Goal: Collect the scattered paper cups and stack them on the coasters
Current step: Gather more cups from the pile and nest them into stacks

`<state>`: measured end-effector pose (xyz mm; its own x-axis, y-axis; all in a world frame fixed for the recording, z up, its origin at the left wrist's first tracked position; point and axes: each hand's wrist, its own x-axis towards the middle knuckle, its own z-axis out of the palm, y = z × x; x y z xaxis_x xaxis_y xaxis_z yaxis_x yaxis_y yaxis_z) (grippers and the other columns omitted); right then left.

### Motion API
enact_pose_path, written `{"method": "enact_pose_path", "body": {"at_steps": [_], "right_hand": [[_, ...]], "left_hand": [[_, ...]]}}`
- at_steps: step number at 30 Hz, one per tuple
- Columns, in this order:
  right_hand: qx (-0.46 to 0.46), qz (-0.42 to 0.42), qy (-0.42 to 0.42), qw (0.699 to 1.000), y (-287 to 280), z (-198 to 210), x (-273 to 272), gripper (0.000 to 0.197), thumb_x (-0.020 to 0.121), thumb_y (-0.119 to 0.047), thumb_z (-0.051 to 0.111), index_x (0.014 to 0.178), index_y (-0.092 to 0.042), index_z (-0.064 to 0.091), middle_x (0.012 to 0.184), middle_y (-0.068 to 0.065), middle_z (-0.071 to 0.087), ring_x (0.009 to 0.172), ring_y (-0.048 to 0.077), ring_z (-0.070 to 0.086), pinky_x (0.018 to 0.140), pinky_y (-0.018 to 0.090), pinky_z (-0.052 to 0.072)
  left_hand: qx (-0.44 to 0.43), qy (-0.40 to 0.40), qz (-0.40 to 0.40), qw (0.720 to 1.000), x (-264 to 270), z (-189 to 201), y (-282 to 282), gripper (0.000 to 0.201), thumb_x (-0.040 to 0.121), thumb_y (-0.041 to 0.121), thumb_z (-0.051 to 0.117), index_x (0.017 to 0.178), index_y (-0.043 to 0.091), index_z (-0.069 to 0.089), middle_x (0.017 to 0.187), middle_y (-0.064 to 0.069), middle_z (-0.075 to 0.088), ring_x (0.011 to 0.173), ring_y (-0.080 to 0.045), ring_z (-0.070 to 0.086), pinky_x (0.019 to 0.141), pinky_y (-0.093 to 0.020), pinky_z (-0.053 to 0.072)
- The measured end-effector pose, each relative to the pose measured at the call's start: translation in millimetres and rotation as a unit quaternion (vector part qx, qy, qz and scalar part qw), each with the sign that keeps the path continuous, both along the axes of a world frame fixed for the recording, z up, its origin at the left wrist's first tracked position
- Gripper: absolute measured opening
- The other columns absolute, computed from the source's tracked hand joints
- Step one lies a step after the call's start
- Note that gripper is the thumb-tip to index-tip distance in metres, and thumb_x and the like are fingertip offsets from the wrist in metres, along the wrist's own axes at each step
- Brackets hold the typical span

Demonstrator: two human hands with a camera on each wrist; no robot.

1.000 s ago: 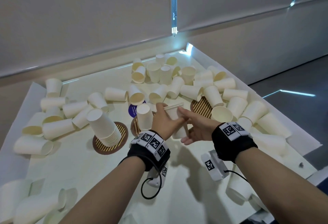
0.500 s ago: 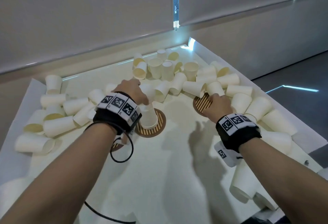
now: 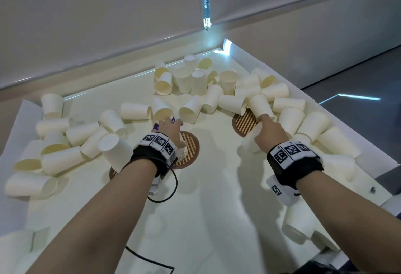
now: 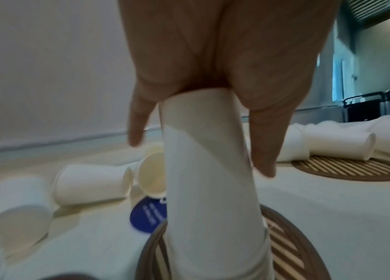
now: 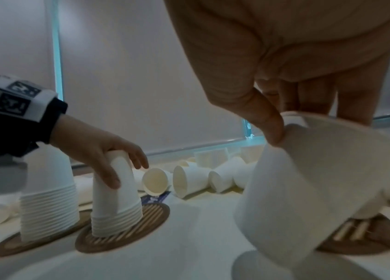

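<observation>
My left hand [image 3: 171,125] grips the top of a stack of upturned paper cups [image 4: 210,189] standing on the middle slatted coaster [image 3: 191,150]; its thumb and fingers curl round the top cup [image 5: 117,170]. My right hand [image 3: 268,130] pinches a single white cup [image 5: 309,189] by its base, tilted, low over the table beside the right coaster [image 3: 244,121]. A taller stack [image 3: 116,153] stands on the left coaster [image 5: 9,246]. Many loose cups [image 3: 288,119] lie on their sides in an arc across the back and both sides.
A blue round sticker [image 4: 147,215] lies on the table just behind the middle coaster. One cup [image 3: 260,105] lies across the right coaster's far edge. The table's right edge [image 3: 368,134] is close behind the right-hand cups. More cups [image 3: 297,223] lie at the front right.
The hands were together holding one cup. The left hand set it on the middle stack and stays there; the right hand reached right and picked up a loose cup.
</observation>
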<state>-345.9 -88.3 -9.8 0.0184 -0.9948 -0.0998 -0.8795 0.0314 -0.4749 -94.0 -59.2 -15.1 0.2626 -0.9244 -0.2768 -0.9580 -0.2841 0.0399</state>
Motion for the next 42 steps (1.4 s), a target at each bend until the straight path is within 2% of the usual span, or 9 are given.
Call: {"method": "enact_pose_path", "body": {"at_steps": [5,9,11,14,17,24,32,37,42], "right_hand": [[0.024,-0.052,-0.217,0.975,2,14,29,0.039,0.087,0.0,0.041,0.123,-0.01,0.05,0.118,0.013,0.055,0.112,0.027,0.049,0.103,0.042,0.037],[0.115,-0.046,-0.314,0.941,3,12,43,0.035,0.089,0.002,0.037,0.114,-0.012,0.056,0.118,0.006,0.049,0.104,0.018,0.042,0.068,0.016,0.034],[0.14,-0.038,-0.322,0.936,5,10,42,0.027,0.09,-0.001,0.04,0.108,-0.015,0.055,0.121,0.007,0.05,0.104,0.019,0.044,0.079,0.023,0.039],[0.186,-0.019,-0.259,0.948,7,10,30,0.029,0.096,-0.022,0.044,0.116,-0.004,0.055,0.12,0.016,0.057,0.11,0.031,0.055,0.094,0.04,0.047],[0.146,-0.034,-0.027,0.988,5,4,4,0.033,0.096,-0.024,0.041,0.114,0.0,0.053,0.118,0.019,0.058,0.108,0.035,0.056,0.081,0.034,0.041],[0.084,-0.158,0.169,0.969,8,-24,-55,0.055,0.082,-0.023,0.066,0.124,0.002,0.041,0.129,0.024,0.039,0.121,0.037,0.04,0.1,0.045,0.035],[0.082,-0.076,0.132,0.985,9,-20,-68,0.038,0.092,-0.004,0.042,0.129,-0.002,0.036,0.125,0.024,0.038,0.105,0.042,0.052,0.072,0.038,0.037],[0.094,-0.028,0.072,0.993,-2,3,-40,0.037,0.088,-0.006,0.046,0.125,-0.004,0.05,0.116,0.022,0.054,0.098,0.038,0.059,0.076,0.038,0.047],[0.266,0.059,-0.092,0.958,10,16,-6,0.048,0.088,-0.001,0.035,0.133,-0.013,0.047,0.079,0.014,0.062,0.056,0.02,0.058,0.052,0.027,0.053]], "left_hand": [[-0.173,0.213,-0.091,0.957,-38,21,11,0.072,0.079,0.055,0.063,0.136,0.016,0.041,0.135,-0.007,0.046,0.126,-0.021,0.043,0.106,-0.038,0.035],[-0.058,0.284,-0.101,0.952,-76,20,22,0.077,0.072,0.056,0.071,0.135,0.023,0.04,0.129,-0.004,0.054,0.119,-0.021,0.051,0.096,-0.033,0.042],[-0.044,0.285,-0.075,0.955,-79,14,25,0.074,0.071,0.05,0.074,0.133,0.026,0.042,0.125,-0.004,0.057,0.113,-0.022,0.054,0.091,-0.031,0.043],[-0.029,0.294,-0.041,0.955,-74,6,30,0.074,0.07,0.05,0.074,0.132,0.026,0.042,0.125,-0.005,0.057,0.111,-0.023,0.055,0.089,-0.029,0.044],[-0.03,0.343,0.014,0.939,-69,2,37,0.074,0.073,0.049,0.073,0.135,0.026,0.039,0.124,-0.005,0.053,0.102,-0.022,0.055,0.071,-0.027,0.054],[-0.06,0.453,0.054,0.888,-75,3,43,0.075,0.078,0.047,0.069,0.141,0.03,0.03,0.127,-0.007,0.049,0.104,-0.021,0.052,0.06,-0.018,0.045],[-0.05,0.513,0.08,0.853,-87,-2,43,0.07,0.072,0.033,0.078,0.129,0.021,0.04,0.123,-0.008,0.055,0.105,-0.022,0.058,0.086,-0.031,0.05],[-0.093,0.595,0.047,0.797,-88,7,42,0.101,0.06,0.037,0.078,0.143,0.038,0.02,0.118,-0.013,0.058,0.102,-0.022,0.06,0.084,-0.031,0.05],[-0.159,0.625,0.003,0.764,-93,22,37,0.085,0.065,0.032,0.072,0.13,0.056,0.023,0.124,-0.013,0.051,0.11,-0.021,0.055,0.078,-0.026,0.052]]}}
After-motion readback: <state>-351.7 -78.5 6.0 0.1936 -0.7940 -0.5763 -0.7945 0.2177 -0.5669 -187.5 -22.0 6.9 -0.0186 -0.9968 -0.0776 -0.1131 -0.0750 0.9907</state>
